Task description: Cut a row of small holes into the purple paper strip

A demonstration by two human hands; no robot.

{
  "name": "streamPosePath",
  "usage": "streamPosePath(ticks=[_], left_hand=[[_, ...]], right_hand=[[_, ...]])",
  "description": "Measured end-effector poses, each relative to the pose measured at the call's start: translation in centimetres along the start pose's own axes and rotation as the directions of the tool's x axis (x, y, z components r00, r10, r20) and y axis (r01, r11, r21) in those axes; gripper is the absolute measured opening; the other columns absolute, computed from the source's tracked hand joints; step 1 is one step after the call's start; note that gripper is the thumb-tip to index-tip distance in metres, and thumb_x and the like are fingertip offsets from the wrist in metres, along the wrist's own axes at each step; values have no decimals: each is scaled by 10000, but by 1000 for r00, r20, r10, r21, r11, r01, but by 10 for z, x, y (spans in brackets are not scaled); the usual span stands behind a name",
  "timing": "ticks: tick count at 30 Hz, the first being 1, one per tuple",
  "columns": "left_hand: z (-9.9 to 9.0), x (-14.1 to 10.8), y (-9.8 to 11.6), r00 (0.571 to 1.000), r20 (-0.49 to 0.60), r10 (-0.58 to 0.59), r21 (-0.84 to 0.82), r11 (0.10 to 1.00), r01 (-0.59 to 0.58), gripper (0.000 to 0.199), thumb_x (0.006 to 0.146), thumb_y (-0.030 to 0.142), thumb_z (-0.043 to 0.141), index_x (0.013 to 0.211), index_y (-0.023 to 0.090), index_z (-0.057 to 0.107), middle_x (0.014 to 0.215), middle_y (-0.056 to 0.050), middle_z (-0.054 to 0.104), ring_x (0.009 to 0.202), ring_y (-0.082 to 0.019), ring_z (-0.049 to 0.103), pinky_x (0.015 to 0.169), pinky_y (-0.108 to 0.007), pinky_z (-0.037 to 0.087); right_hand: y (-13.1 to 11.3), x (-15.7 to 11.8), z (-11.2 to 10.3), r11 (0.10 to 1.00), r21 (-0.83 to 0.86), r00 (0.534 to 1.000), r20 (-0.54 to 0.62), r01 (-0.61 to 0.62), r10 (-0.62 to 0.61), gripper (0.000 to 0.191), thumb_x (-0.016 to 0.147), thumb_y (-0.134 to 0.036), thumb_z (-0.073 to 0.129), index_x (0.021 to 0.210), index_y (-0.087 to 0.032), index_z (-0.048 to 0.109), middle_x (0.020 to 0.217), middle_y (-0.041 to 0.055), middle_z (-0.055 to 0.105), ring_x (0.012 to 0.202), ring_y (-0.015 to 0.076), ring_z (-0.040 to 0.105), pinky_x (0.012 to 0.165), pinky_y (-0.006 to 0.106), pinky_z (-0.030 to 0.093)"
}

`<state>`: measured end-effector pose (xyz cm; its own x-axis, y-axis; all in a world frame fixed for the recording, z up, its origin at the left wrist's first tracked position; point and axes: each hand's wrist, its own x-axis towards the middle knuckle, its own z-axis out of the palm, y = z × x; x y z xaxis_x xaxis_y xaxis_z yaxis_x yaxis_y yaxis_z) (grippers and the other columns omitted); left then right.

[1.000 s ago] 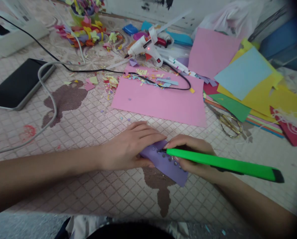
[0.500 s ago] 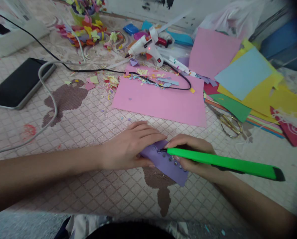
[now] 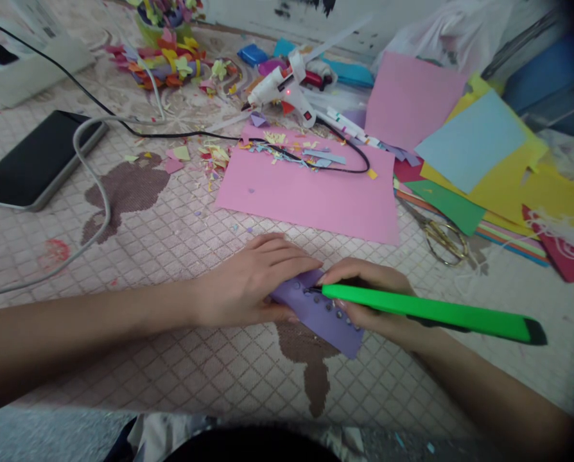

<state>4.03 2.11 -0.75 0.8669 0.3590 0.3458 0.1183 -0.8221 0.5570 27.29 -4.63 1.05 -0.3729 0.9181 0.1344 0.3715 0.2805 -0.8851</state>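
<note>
A purple paper strip (image 3: 332,324) with a row of small round marks or holes lies slanted near the table's front. My left hand (image 3: 258,280) grips its upper left end, thumb below and fingers across the top. In my right hand (image 3: 371,289) is a bright green tool (image 3: 431,311) with a dark end; its thin dark tip meets the paper beside the row of marks. The tool's handle extends to the right over my right wrist. My right fingers are curled round the tool's front and partly hidden by it.
Pink paper (image 3: 311,199) with scraps and a black cable lies beyond my hands. Behind it rests a white glue gun (image 3: 287,90). Scissors (image 3: 443,240) and coloured sheets (image 3: 472,141) are at the right, a phone (image 3: 36,160) and grey cable at the left.
The far end of the green tool has shifted very slightly up and left. Both hands and the purple strip are almost where they were.
</note>
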Motion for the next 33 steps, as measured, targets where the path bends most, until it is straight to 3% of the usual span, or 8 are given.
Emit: streamPosePath(ticks=[8, 16, 27, 33], left_hand=[[1, 0, -1, 1000, -11, 15, 11, 1000, -15, 596, 842, 416, 710, 1303, 135, 457, 1248, -126, 621, 1164, -251, 555, 1070, -440, 327], [2, -1, -1, 1000, -7, 17, 17, 1000, -16, 602, 847, 429, 704, 1306, 128, 456, 1254, -124, 616, 1171, -244, 550, 1082, -436, 317], [0, 0, 0, 1000, -7, 8, 2, 1000, -8, 572, 858, 421, 692, 1305, 151, 458, 1247, -121, 628, 1160, -243, 568, 1077, -445, 329], [-1, 0, 0, 1000, 9, 3, 15, 1000, -3, 607, 835, 418, 719, 1299, 117, 469, 1256, -121, 612, 1174, -245, 544, 1080, -430, 321]], right_hand=[[-4, 2, -3, 998, 10, 997, 45, -58, 57, 254, 775, -53, 561, 951, -200, 670, 843, 10, 708, 707, 107, 653, 610, 195, 511], [5, 0, 1, 998, 59, 999, -35, -28, 30, 278, 781, -35, 586, 950, -240, 666, 860, -4, 709, 724, 112, 664, 626, 204, 521], [4, -1, -1, 1000, 1, 999, 29, -13, 13, 285, 770, -55, 587, 994, -213, 663, 873, 3, 702, 740, 106, 645, 649, 204, 503], [0, 2, -4, 998, 10, 995, 67, -68, 67, 254, 790, -80, 589, 987, -214, 676, 896, 10, 712, 725, 104, 649, 626, 195, 512]])
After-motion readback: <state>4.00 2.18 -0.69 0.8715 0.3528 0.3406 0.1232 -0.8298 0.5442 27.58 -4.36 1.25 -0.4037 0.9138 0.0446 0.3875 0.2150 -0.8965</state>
